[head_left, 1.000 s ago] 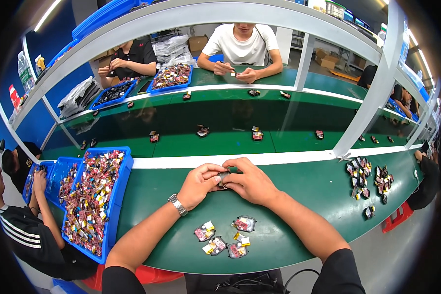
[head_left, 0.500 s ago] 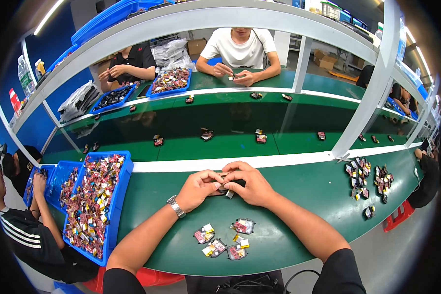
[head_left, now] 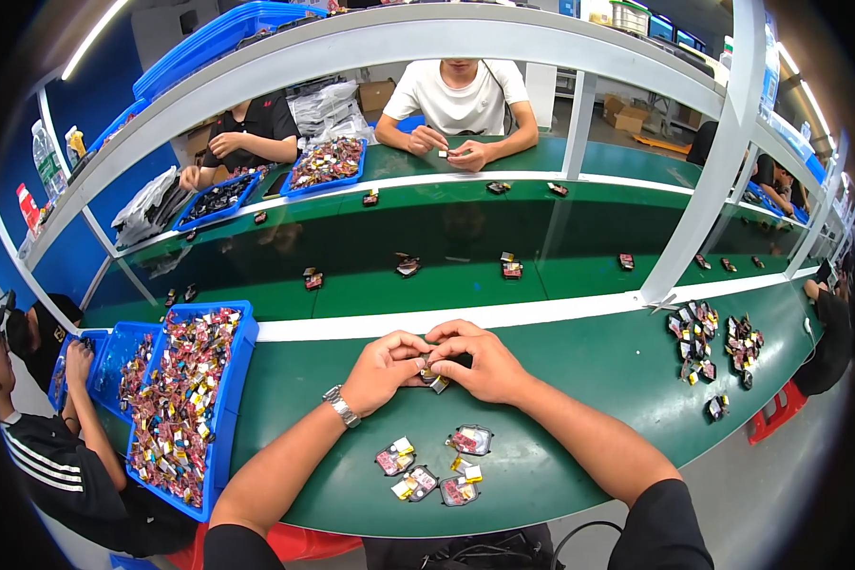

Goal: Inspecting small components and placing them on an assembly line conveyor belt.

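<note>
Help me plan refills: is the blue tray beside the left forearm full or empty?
Looks full: small red, white and yellow parts heap across the blue tray, hiding its floor.

The green desk (head_left: 603, 361) looks smooth and faintly glossy; at lower left, the blue tray (head_left: 226, 418) is shiny plastic. The wristwatch (head_left: 340, 406) resembles polished metal; the lower-right sleeve (head_left: 663, 532) is matt cloth.

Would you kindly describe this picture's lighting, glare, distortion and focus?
Head view: the grey shelf beam bows, corners go black; head view: the light tube at upper left glares white, the green bench shows soft sheen; head view: the part held between left hand and right hand is too small to judge focus.
</note>
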Motion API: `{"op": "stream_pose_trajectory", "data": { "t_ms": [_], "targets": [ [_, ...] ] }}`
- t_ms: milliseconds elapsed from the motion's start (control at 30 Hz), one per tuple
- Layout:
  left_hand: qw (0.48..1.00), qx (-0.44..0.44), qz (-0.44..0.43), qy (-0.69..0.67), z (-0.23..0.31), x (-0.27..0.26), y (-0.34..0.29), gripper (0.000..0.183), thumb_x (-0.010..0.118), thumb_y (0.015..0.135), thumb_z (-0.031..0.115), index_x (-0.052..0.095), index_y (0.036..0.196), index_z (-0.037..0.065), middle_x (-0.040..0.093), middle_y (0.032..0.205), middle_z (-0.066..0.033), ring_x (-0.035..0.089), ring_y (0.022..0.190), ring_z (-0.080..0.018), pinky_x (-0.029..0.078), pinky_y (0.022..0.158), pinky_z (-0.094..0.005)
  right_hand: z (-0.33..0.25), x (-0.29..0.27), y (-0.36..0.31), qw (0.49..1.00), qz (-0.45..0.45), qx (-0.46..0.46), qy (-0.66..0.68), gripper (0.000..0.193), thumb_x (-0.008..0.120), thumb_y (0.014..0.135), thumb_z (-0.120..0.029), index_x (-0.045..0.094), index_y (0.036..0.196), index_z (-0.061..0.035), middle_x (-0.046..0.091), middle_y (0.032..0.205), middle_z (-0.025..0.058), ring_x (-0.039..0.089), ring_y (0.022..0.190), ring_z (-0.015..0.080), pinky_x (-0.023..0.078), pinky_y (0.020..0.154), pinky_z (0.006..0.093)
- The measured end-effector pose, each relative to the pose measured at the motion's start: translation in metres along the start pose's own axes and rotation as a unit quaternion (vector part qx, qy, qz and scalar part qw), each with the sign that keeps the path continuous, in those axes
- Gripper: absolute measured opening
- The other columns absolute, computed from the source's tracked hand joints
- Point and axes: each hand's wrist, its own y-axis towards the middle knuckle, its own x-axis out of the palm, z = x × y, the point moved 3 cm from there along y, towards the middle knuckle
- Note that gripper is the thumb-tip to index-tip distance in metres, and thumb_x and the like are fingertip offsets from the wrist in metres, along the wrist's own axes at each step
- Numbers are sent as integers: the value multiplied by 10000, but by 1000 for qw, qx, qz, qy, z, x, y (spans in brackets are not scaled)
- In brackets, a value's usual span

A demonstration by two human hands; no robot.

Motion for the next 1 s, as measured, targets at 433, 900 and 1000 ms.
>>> {"op": "stream_pose_trajectory", "data": {
  "t_ms": [433,900,1000],
  "targets": [
    [997,35,-4,-76,-5,-4,1,315,558,933,-1,510,1243,21,588,1262,-131,624,1098,-183,568,901,-318,-20,6,-7,974,86,-108,-178,131,737,783,-81,710,911,-68,587,1184,62,545,1090,268,498,887,365],
    [998,13,11,-68,-2,-1,0,285,482,937,-54,533,1213,-6,588,1253,-121,614,1097,-171,550,925,-312,-25,12,-9,966,126,-115,-194,174,737,744,-43,718,916,-67,594,1141,78,552,1088,266,509,871,373],
    [998,15,18,-66,-1,1,0,276,477,937,-63,538,1202,-14,592,1238,-118,617,1084,-168,551,924,-311,-27,13,-9,960,130,-131,-211,174,726,739,-37,711,911,-49,592,1136,79,548,1080,270,492,893,378]
  ]
}}
